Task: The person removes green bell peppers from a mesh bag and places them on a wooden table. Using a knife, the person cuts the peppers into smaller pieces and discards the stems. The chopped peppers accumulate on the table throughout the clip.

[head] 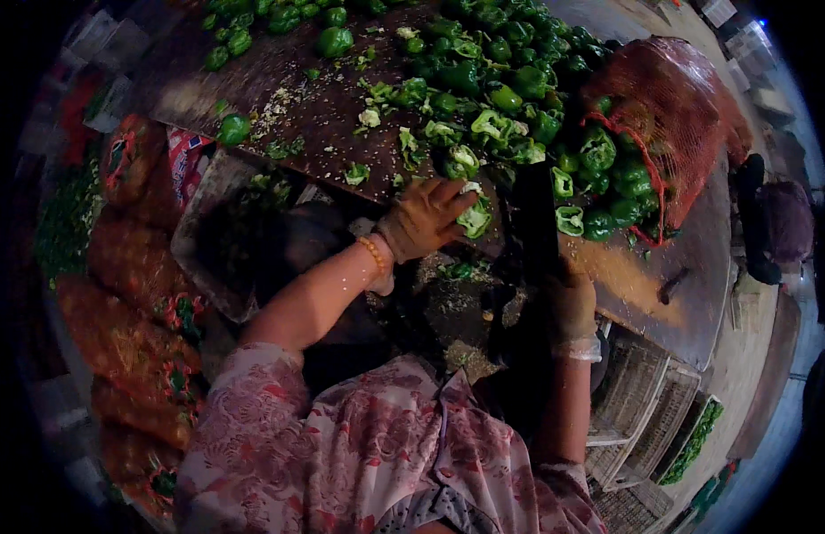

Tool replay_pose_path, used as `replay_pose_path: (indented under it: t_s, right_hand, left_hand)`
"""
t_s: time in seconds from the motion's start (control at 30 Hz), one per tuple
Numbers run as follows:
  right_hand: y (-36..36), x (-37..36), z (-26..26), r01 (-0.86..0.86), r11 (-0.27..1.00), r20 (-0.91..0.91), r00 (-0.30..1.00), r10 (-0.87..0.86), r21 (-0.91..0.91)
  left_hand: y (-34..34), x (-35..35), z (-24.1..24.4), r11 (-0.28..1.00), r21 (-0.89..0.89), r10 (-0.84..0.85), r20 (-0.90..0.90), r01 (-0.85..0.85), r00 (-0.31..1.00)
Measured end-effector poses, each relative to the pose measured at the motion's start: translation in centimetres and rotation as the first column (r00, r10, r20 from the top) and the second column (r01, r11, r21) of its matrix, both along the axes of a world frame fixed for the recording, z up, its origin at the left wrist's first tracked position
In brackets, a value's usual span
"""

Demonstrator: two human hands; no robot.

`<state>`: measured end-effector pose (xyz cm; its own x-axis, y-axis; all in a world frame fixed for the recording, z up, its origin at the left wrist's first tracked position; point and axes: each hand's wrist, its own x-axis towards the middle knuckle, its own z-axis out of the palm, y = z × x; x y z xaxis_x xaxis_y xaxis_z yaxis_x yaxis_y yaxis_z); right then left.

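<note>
My left hand (pixel 425 219), in a tan glove with a beaded bracelet at its wrist, lies palm down at the table's near edge. Its fingertips touch a cut green bell pepper (pixel 474 219). Gloved too, my right hand (pixel 572 300) is closed around the shaded handle of a broad dark blade, likely a large knife (pixel 534 207), which points away from me. Beyond the left hand lies another cut pepper (pixel 461 162). A heap of whole and cut green peppers (pixel 512 80) covers the far part of the brown table (pixel 305 120), with pale seeds and scraps scattered about.
At the right, a red mesh sack (pixel 679 113) spills green peppers onto the table. Plastic crates (pixel 632 394) stand below at the right. An open crate (pixel 205 200) sits beside the table's left edge, near full mesh sacks (pixel 125 320). One whole pepper (pixel 234 129) lies near that edge.
</note>
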<state>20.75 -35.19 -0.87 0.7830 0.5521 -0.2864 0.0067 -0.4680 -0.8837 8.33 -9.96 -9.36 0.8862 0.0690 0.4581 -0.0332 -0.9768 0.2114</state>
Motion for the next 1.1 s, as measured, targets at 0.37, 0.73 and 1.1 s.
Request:
replay_pose_path:
  t_s: [0.37, 0.73, 1.1]
  right_hand:
    - [-0.5, 0.5, -3.3, 0.041, 0.996, 0.146, 0.988, -0.051, 0.073]
    - [1.4, 0.1, -3.5, 0.204, 0.893, -0.177, 0.974, -0.143, 0.401]
    - [3.1, -0.2, -2.0, 0.231, 0.914, -0.187, 0.967, -0.175, 0.335]
  left_hand:
    - [6.6, 2.0, 1.1, 0.961, 0.172, 0.260, -0.307, -0.215, 0.915]
    - [18.8, 5.1, 0.8, 0.873, 0.261, 0.488, -0.435, -0.413, 0.757]
    - [21.4, -6.1, -0.7, 0.939, 0.200, 0.340, -0.399, -0.281, 0.852]
